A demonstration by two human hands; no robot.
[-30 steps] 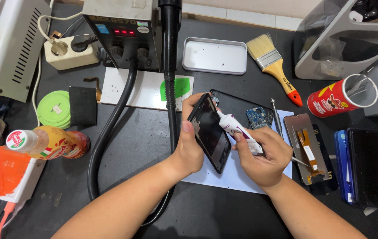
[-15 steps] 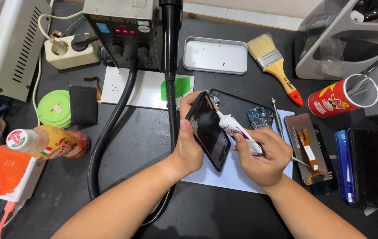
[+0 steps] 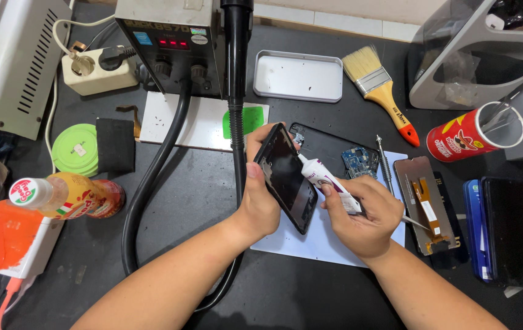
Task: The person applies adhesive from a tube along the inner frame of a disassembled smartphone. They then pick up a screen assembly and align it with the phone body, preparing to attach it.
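Over the white sheet (image 3: 310,241) on the table, nothing has shifted: left hand (image 3: 260,198) keeps its grip clamped on the tilted phone frame (image 3: 286,177), right hand (image 3: 359,214) squeezing the glue tube (image 3: 326,181), nozzle at its edge.

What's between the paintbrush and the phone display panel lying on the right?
Head view: only the thin metal tool, off to the left. Otherwise bare black table between the paintbrush and the display panel.

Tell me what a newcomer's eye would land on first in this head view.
At the centre, the left hand holds a black phone frame tilted on edge while the right hand presses the nozzle of a white glue tube against it. Next comes the red snack can holding tools at right. A yellow-handled paintbrush lies behind, beside a shallow metal tray.
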